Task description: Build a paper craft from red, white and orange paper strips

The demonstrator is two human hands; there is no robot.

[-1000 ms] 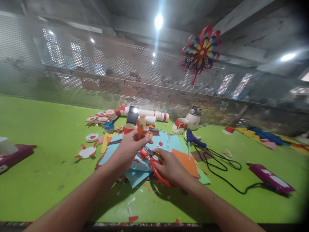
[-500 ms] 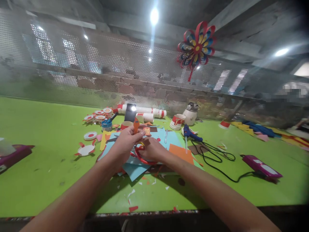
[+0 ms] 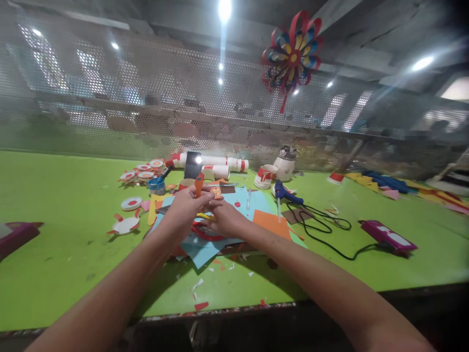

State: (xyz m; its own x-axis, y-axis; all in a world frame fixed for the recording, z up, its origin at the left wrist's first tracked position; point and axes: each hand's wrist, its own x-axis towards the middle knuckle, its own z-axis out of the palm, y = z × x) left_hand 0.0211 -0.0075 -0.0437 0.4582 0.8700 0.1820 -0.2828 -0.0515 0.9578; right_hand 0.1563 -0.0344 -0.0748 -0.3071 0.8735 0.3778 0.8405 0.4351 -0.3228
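My left hand (image 3: 185, 205) is closed on an orange paper piece (image 3: 199, 184) that sticks up between its fingers. A small orange piece with a yellow pattern (image 3: 216, 192) shows at the fingertips, where both hands meet. My right hand (image 3: 227, 217) is closed around scissors with red and yellow handles (image 3: 207, 232); its fingertips touch or nearly touch the patterned piece. A grey blade pokes out left of my left hand. Beneath both hands lie light blue paper sheets (image 3: 200, 254), with an orange sheet (image 3: 271, 222) to the right.
A blue glue gun (image 3: 287, 193) with a black cord lies right, joined to a purple power strip (image 3: 388, 235). Behind stand a phone (image 3: 192, 165), white paper rolls (image 3: 216, 172), a red-and-white cup (image 3: 266, 176) and a white jug (image 3: 285, 164). Paper discs (image 3: 125, 225) lie left.
The view has shifted slightly. My right hand's fingers have come closer to the left fingertips and the patterned piece, and the scissors' handles hang lower below the hand.
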